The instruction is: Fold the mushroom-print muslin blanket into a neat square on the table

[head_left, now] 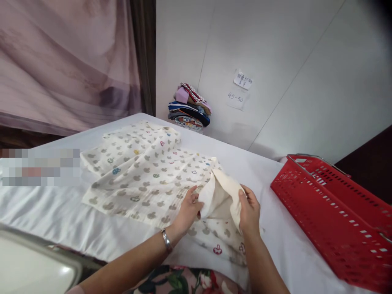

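Observation:
A cream garment (159,175) printed with grey mushroom-like shapes and a few coloured ones lies spread across the white-covered table. Its near right end is lifted and held apart, showing a plain pale inside. My left hand (190,208), with a silver bracelet at the wrist, pinches the left edge of this opening. On the opposite edge, my right hand (249,210) grips the cloth between thumb and fingers. Part of the garment hangs toward my lap below both hands. The fingertips behind the fabric are partly hidden.
A red plastic basket (330,216) with metal handles stands at the right. Folded clothes (190,108) are stacked by the wall at the far edge. Paper notes (239,92) hang on the wall. A pink curtain (67,61) is at the left, and a pale surface (33,261) lies lower left.

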`<action>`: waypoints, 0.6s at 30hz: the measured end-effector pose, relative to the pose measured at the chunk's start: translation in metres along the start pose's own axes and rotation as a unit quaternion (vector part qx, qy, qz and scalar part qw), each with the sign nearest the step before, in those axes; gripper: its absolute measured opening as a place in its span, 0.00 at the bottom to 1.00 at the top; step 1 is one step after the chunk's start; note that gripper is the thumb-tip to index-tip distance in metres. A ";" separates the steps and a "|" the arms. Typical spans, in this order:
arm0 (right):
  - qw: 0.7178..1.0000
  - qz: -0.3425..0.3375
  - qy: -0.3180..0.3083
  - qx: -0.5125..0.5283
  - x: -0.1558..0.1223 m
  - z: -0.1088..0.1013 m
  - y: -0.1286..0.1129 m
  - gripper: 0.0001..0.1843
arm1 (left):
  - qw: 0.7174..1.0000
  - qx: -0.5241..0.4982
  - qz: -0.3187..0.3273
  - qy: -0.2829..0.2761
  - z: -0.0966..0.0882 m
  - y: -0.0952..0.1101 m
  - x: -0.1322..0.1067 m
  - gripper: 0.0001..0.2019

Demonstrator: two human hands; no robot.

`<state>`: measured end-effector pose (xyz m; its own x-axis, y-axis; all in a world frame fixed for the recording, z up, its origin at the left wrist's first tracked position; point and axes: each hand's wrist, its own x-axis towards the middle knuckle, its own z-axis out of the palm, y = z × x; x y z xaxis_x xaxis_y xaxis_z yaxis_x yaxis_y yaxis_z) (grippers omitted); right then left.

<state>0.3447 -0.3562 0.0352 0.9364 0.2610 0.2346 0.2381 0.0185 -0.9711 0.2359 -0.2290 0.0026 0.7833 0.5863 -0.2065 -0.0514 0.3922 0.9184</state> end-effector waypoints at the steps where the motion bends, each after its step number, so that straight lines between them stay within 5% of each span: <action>1: 1.000 0.006 -0.003 -0.003 -0.003 -0.003 0.001 0.21 | 1.000 -0.013 -0.011 0.003 0.001 0.001 -0.001 0.32; 7: 0.969 -0.068 -0.155 -0.180 -0.035 0.001 0.018 0.16 | 1.000 -0.006 0.010 -0.007 0.004 0.012 -0.001 0.32; 13: 0.951 -0.163 -0.120 -0.232 -0.033 0.002 0.009 0.15 | 0.986 0.109 0.122 0.022 -0.005 0.025 -0.004 0.29; 18: 0.902 -0.238 -0.240 -0.268 -0.039 0.014 0.008 0.18 | 0.965 0.214 0.150 0.001 -0.001 0.023 -0.011 0.27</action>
<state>0.3062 -0.3523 0.0175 0.5055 0.7375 0.4479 0.7948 -0.1960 -0.5743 0.2250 -0.2258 0.0258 0.7723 0.6288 0.0906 -0.0150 -0.1246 0.9921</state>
